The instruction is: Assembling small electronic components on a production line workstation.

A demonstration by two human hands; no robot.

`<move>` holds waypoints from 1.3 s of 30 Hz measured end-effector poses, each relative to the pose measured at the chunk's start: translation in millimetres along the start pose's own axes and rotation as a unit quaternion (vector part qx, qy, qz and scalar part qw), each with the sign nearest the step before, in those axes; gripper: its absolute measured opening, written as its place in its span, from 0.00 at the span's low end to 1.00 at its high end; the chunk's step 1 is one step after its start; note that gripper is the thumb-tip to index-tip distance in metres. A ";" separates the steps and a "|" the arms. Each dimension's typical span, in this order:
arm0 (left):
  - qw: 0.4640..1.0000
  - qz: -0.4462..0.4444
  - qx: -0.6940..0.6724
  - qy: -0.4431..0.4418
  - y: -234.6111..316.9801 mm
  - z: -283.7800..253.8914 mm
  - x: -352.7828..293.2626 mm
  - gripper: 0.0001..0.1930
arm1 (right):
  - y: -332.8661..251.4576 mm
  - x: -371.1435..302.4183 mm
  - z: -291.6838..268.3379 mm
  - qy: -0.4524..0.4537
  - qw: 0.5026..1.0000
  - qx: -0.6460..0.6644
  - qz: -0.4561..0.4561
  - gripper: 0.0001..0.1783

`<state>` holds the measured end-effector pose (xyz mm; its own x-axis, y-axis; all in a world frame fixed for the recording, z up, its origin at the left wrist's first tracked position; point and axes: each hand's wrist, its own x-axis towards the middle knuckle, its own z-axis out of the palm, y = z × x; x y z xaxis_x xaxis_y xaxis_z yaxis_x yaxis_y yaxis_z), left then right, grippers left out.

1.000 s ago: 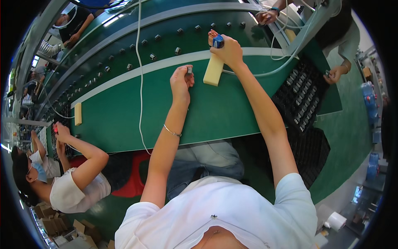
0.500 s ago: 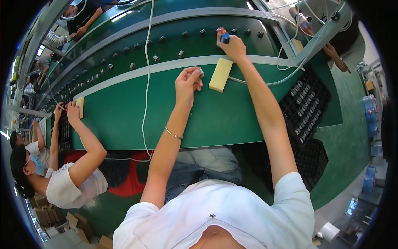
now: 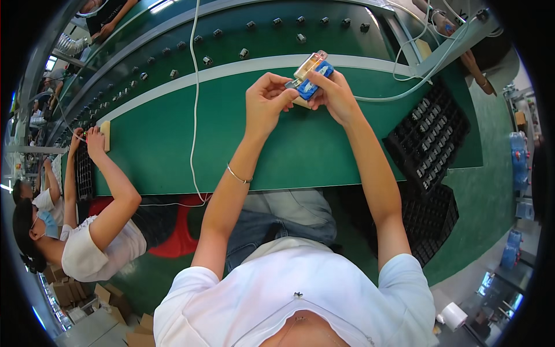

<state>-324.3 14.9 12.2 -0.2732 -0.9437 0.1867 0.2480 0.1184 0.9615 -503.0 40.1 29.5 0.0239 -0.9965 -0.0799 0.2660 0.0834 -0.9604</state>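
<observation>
the left grip (image 3: 265,109) pinches a small metal part (image 3: 292,84); the right grip (image 3: 337,97) wraps around a blue-and-clear tool (image 3: 307,88), held against or just beside it, above the green tabletop (image 3: 156,144). this part looks mid-work, not yet released. farther out, similar parts (image 3: 244,53) sit spaced along the belt (image 3: 267,45), and the black tray (image 3: 399,145) at right holds more; which are finished, i cannot tell.
</observation>
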 end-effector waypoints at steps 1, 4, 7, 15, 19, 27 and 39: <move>1.000 0.007 0.013 -0.015 -0.5 -1.3 -0.6 0.10 | 1.5 -1.2 2.0 -0.001 1.000 0.009 0.001 0.19; 0.999 -0.009 0.000 -0.037 -0.2 -2.9 -0.3 0.11 | -0.2 -4.8 1.4 -0.016 1.000 0.014 0.019 0.19; 0.997 -0.044 -0.042 -0.055 0.2 -4.0 2.0 0.13 | 2.3 -1.6 -8.2 -0.040 0.996 0.041 0.063 0.20; 0.999 0.007 -0.016 -0.041 2.2 -1.1 -1.0 0.14 | 6.2 -4.3 -11.0 -0.095 0.989 0.086 0.074 0.20; 0.989 -0.093 -0.076 -0.089 0.9 -6.2 3.8 0.17 | 9.1 -3.2 -15.0 -0.118 0.985 0.089 0.087 0.21; 0.987 -0.094 -0.126 -0.024 -5.5 -5.3 3.9 0.16 | 1.6 9.8 -30.7 0.097 0.970 -0.173 -0.138 0.20; 0.908 0.256 0.204 -0.263 12.3 141.2 -46.6 0.09 | 28.6 11.1 -11.2 0.216 0.817 -0.483 -0.230 0.20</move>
<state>-439.7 104.0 43.8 -0.6524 -0.4674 0.5966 0.1316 0.7054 0.6965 -505.9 31.4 -1.9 -0.2629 -0.8467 0.4625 -0.7388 -0.1317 -0.6609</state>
